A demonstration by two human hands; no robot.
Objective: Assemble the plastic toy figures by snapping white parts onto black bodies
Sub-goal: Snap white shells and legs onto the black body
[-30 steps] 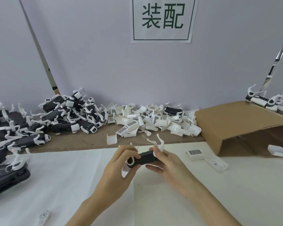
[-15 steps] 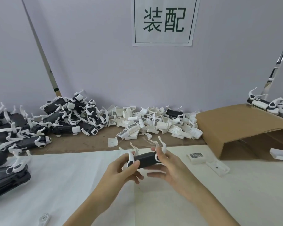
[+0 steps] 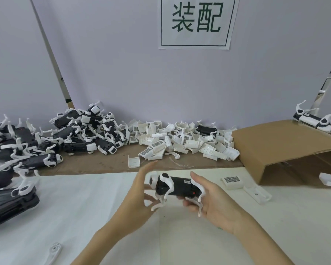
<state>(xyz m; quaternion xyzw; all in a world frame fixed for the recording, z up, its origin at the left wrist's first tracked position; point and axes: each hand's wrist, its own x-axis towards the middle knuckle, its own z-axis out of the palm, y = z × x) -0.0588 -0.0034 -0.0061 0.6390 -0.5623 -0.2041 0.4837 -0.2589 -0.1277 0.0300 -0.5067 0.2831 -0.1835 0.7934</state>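
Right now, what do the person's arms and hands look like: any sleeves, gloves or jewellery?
Both forearms are bare as far as the frame shows, with no sleeve in view. The left hand and right hand wear no gloves, and no rings, watch or bracelet show.

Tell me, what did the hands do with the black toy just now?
The figure got turned over, so its white legs now point down. The left hand opened and let go; the right hand holds it alone. The piles behind stayed put.
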